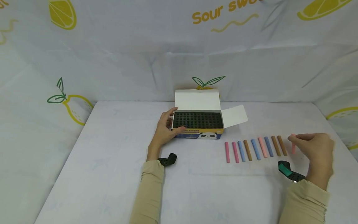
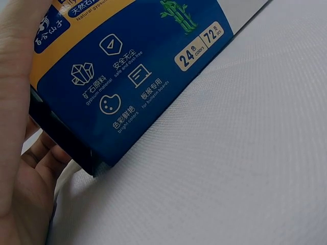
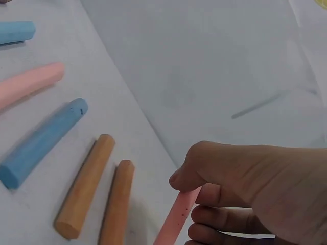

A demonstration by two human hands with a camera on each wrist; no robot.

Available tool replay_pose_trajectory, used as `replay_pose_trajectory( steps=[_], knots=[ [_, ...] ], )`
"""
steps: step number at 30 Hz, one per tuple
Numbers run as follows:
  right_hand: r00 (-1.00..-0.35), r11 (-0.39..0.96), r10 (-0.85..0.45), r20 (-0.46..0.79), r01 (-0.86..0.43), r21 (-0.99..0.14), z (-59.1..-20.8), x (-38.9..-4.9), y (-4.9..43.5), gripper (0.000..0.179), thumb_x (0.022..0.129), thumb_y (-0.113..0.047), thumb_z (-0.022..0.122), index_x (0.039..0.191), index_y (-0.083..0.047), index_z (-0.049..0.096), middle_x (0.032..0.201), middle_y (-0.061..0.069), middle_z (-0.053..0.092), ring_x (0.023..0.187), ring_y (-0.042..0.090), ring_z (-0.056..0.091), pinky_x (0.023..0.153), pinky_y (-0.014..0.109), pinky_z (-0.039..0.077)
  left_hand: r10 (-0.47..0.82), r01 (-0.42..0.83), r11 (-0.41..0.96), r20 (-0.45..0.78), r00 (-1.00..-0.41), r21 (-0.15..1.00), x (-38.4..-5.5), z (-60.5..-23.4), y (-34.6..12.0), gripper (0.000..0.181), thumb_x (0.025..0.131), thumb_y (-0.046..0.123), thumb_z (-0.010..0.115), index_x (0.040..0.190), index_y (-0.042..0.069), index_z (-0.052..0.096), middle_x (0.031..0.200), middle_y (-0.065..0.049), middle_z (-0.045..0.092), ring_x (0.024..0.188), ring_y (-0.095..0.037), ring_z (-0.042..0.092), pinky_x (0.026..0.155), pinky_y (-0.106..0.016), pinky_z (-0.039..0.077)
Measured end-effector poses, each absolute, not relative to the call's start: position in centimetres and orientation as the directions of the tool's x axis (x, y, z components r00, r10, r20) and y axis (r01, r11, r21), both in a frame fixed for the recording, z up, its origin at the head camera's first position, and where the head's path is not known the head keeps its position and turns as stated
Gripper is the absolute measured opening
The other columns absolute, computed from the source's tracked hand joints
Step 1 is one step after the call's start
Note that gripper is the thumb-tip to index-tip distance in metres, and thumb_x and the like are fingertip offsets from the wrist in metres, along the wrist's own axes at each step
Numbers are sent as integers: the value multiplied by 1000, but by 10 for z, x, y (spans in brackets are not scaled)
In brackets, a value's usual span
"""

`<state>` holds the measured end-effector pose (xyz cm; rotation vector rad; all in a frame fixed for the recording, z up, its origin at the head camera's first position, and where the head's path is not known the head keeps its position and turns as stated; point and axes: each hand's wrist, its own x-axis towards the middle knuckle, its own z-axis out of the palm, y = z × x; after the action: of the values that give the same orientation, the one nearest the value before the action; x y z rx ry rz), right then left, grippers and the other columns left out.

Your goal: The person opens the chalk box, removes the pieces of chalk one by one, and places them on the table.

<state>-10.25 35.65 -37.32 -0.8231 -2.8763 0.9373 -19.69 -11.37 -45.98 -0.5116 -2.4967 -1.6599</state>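
Note:
My right hand (image 1: 316, 146) pinches a light pink chalk stick (image 3: 179, 217) by its upper end, between thumb and fingers, at the right end of a row of chalk. Nearest to it lies a brown chalk stick (image 1: 282, 145). My left hand (image 1: 165, 127) grips the left end of a blue and yellow chalk box (image 1: 190, 135), thumb on the front edge and fingers round the side and back. The box's lid (image 1: 197, 99) stands raised, and its side flap (image 1: 234, 116) sticks out to the right. Inside shows a dark holder (image 1: 197, 120) full of small holes.
Left of the held stick, the row has pink, blue and brown sticks, among them a deep pink chalk stick (image 1: 227, 152) at the left end and a blue chalk stick (image 3: 43, 143). A white cloth backdrop (image 1: 134, 68) with lemon prints rises behind the white table (image 1: 106, 174).

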Motion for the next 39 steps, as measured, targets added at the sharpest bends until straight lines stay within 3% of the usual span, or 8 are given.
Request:
replay_pose_trajectory(
  steps=[6,7,11,14,25,32,35,39],
  knots=[
    [-854,661,507,-117,473,-582,-388,-109,356,52,96,-38,67,114,10,72,104,28,73,129,52,38,72,37,36,219,330,352,266,-939,876,-196,-459,-112,111,67,95,58,156,30,42,131,-12,47,84,-22,43,70,-31,39],
    [-851,656,511,-121,477,-585,-389,-109,355,53,96,-39,67,116,10,71,105,28,72,129,52,38,73,38,36,220,331,352,266,-938,875,-196,-459,-112,111,67,95,58,156,30,42,131,-12,47,84,-22,43,70,-31,39],
    [-833,620,525,-175,516,-591,-392,-110,353,60,96,-43,64,126,9,65,142,38,49,134,51,33,76,49,39,222,339,351,273,-936,873,-196,-458,-111,111,67,94,60,156,30,42,131,-12,47,84,-22,43,69,-30,38],
    [-812,590,541,-220,553,-588,-393,-109,351,62,97,-45,62,127,9,64,151,39,37,138,52,27,79,58,40,224,340,351,275,-935,872,-196,-458,-111,111,67,93,60,156,29,42,132,-13,47,83,-22,43,69,-29,38],
    [-793,561,558,-244,577,-593,-396,-110,346,60,98,-43,62,123,11,67,148,40,34,133,51,29,72,51,37,216,330,363,266,-940,871,-193,-460,-113,112,68,94,58,156,27,42,132,-13,47,85,-20,43,70,-28,39],
    [-805,575,551,-221,558,-598,-398,-110,345,63,97,-42,62,134,9,60,148,38,39,139,53,27,75,53,39,211,324,369,261,-942,871,-193,-461,-115,109,68,93,58,156,30,41,134,-11,48,85,-19,43,70,-29,39],
    [-809,587,565,-160,531,-611,-393,-113,341,62,98,-41,61,140,5,57,149,35,45,142,52,29,77,51,39,210,327,366,264,-941,871,-193,-460,-115,108,69,92,59,156,30,41,133,-11,48,85,-19,43,69,-28,39],
    [-840,648,536,83,347,-678,-377,-122,320,51,99,-33,60,136,1,63,145,32,54,141,49,39,94,54,42,220,326,378,258,-941,866,-192,-458,-113,102,74,88,60,156,31,40,135,-11,47,87,-21,44,70,-29,40]
  ],
)
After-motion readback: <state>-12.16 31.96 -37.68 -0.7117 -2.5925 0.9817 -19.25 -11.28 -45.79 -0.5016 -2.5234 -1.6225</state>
